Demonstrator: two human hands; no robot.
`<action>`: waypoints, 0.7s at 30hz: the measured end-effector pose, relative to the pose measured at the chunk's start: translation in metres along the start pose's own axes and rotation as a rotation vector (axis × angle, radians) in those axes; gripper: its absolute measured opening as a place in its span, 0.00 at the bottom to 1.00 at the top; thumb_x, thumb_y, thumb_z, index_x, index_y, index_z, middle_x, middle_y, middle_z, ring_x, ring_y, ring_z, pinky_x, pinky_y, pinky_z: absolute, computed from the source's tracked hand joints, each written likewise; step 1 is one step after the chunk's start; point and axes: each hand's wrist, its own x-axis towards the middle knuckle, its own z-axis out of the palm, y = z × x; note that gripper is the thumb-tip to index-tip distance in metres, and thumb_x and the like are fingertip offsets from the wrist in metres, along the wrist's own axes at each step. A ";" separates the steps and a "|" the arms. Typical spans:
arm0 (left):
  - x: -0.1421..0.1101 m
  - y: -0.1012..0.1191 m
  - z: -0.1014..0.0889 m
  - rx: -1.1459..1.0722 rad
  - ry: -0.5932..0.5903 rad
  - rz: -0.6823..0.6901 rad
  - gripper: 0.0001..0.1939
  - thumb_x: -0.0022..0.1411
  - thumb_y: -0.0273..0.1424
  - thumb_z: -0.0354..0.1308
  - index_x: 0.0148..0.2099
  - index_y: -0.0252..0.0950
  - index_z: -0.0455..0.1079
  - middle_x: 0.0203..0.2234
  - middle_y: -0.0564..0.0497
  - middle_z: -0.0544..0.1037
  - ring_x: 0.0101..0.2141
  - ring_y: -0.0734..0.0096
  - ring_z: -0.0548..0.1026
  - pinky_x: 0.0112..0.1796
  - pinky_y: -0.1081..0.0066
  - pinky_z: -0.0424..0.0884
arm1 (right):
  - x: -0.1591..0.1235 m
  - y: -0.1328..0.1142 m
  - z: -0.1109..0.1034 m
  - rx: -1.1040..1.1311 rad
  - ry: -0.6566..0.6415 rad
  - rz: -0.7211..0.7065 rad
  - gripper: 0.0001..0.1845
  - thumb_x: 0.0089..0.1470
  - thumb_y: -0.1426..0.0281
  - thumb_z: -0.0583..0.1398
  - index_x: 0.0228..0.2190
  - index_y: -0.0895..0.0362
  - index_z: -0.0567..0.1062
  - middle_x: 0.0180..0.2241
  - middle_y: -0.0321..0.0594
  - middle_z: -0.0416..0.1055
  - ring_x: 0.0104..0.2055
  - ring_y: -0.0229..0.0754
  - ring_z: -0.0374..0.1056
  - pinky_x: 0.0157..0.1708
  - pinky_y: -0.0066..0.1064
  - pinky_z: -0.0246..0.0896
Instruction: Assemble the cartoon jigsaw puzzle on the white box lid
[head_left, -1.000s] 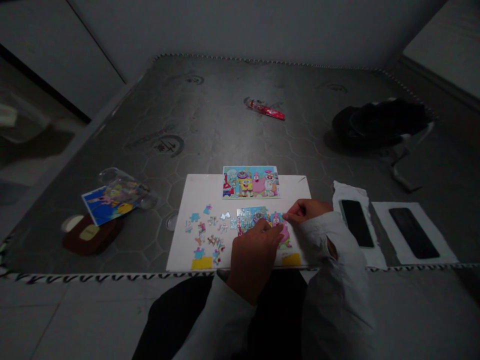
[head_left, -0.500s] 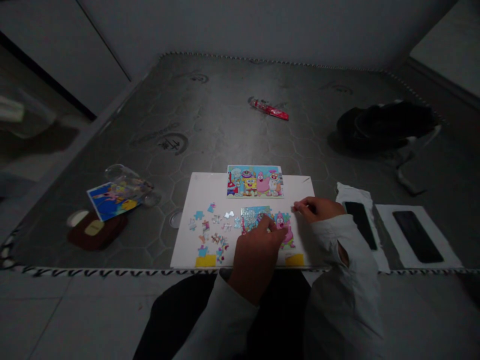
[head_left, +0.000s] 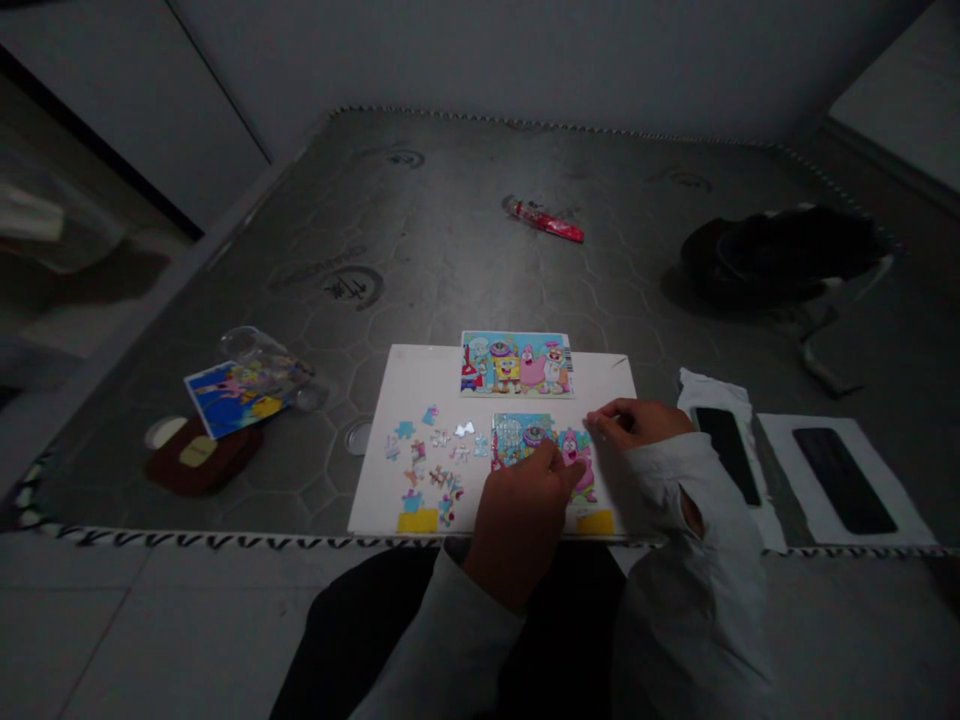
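On a white board lies a partly joined jigsaw puzzle of cartoon figures, its pink section on the right. My left hand rests over the puzzle's lower part with fingers curled together; what lies under the fingertips is hidden. My right hand is beside the puzzle's upper right, thumb and fingers pinched. Anything between those fingertips is too small to make out. Loose jigsaw pieces are scattered on the board's left half. Above the puzzle, a printed picture card shows the same cartoon figures.
Left of the board are a brown case, a blue picture card and a clear plastic container. Two dark phone-like slabs lie on white sheets at right. A red packet and a black bag lie farther back.
My left fingers have drawn down slightly, uncovering more of the puzzle's purple part. My right fingertips have come slightly closer to the puzzle. The whole view has shifted a little.
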 end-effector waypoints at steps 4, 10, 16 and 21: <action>-0.001 -0.001 -0.005 -0.025 0.036 -0.004 0.12 0.76 0.34 0.52 0.55 0.47 0.75 0.45 0.53 0.80 0.36 0.68 0.80 0.28 0.72 0.68 | -0.003 -0.002 -0.004 0.029 0.001 -0.017 0.15 0.55 0.56 0.61 0.30 0.51 0.84 0.23 0.37 0.75 0.27 0.41 0.68 0.26 0.30 0.54; -0.007 -0.027 -0.029 -0.024 0.149 -0.216 0.11 0.75 0.34 0.53 0.51 0.48 0.76 0.47 0.55 0.81 0.32 0.68 0.79 0.27 0.70 0.64 | -0.010 -0.006 -0.010 0.079 -0.004 -0.043 0.15 0.57 0.57 0.60 0.32 0.51 0.83 0.24 0.37 0.75 0.28 0.41 0.69 0.29 0.31 0.55; -0.027 -0.068 -0.064 -0.106 0.308 -0.387 0.08 0.72 0.30 0.55 0.47 0.43 0.75 0.44 0.53 0.81 0.36 0.67 0.78 0.34 0.69 0.66 | -0.010 -0.006 -0.010 0.064 -0.009 -0.062 0.17 0.58 0.55 0.59 0.32 0.51 0.83 0.23 0.37 0.74 0.25 0.40 0.66 0.29 0.32 0.55; -0.041 -0.086 -0.075 -0.127 0.371 -0.468 0.08 0.70 0.29 0.54 0.46 0.42 0.74 0.42 0.52 0.80 0.32 0.68 0.76 0.35 0.68 0.64 | -0.009 -0.007 -0.009 0.053 -0.016 -0.079 0.17 0.58 0.55 0.59 0.32 0.51 0.83 0.26 0.37 0.77 0.27 0.40 0.68 0.30 0.33 0.55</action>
